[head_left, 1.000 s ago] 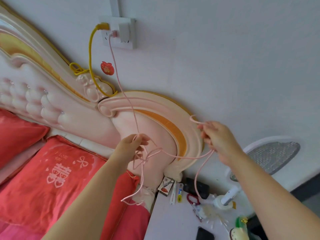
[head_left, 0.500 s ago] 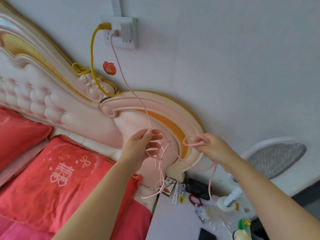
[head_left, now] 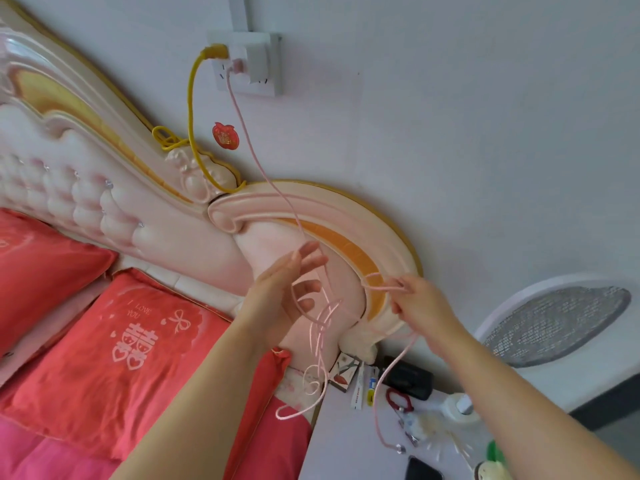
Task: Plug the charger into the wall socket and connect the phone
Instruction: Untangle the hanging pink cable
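Note:
A white wall socket [head_left: 258,69] holds a white charger [head_left: 255,61] with a pink plug end [head_left: 238,65]. From it a thin pink cable [head_left: 273,183] runs down to my hands. My left hand [head_left: 282,294] is spread, fingers straight, with cable loops draped over them and hanging below. My right hand [head_left: 420,308] pinches a loop of the cable at its fingertips. The cable's free end with a metal connector [head_left: 400,449] dangles over the white bedside table [head_left: 341,445]. A dark phone [head_left: 423,470] lies at the table's near edge.
A yellow cable [head_left: 191,109] is plugged in left of the charger and runs behind the pink padded headboard [head_left: 145,202]. Red pillows [head_left: 114,344] lie on the bed. The table holds small boxes, a black case [head_left: 410,377], a red ring and a white fan [head_left: 554,320].
My left hand has opened its fingers and the cable loops now hang loose over them. My right hand has come down and closer to the left, still holding a loop.

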